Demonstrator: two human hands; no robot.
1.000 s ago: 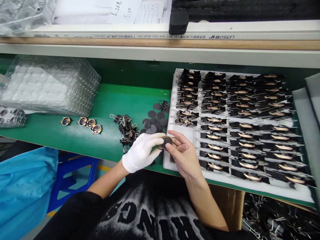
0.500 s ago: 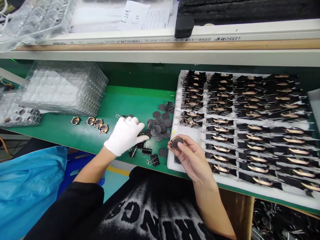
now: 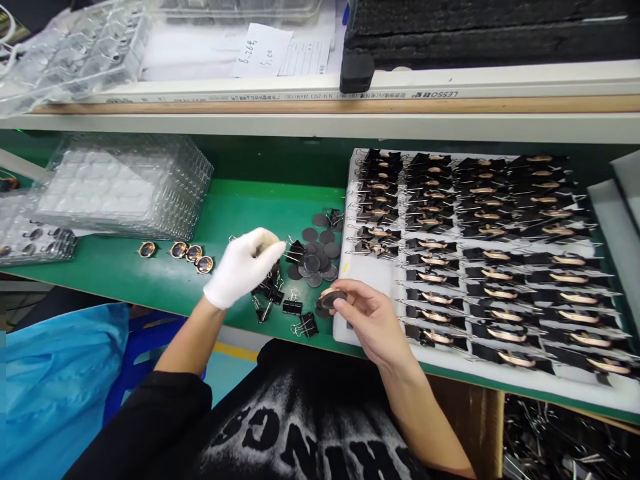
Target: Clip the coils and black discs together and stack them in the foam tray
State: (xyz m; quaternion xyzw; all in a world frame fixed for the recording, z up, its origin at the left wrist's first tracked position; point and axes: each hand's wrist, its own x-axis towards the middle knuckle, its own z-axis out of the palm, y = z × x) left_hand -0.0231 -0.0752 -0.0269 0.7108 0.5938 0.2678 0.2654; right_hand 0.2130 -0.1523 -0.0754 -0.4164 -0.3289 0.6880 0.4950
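Observation:
My left hand (image 3: pixel 245 263), in a white glove, is closed on the wire handles of a black binder clip (image 3: pixel 295 251), whose body points right above the dark discs. My bare right hand (image 3: pixel 367 313) pinches a round watch case (image 3: pixel 331 299) with a dark disc against it, near the front edge of the green table. Dark round discs (image 3: pixel 313 263) lie piled between my hands. Loose black binder clips (image 3: pixel 292 305) lie below and beside the gloved hand.
On the right a white foam tray (image 3: pixel 373 270) holds rows of clipped watch cases (image 3: pixel 497 274). Several watch cases (image 3: pixel 194 253) lie at left, near stacked clear plastic trays (image 3: pixel 125 190). A shelf edge (image 3: pixel 300 125) crosses above. Below right sits a box of clips (image 3: pixel 565 440).
My left hand has picked up a binder clip and raised it slightly. My right hand has moved left and a little down with the watch case and disc. The view has shifted slightly.

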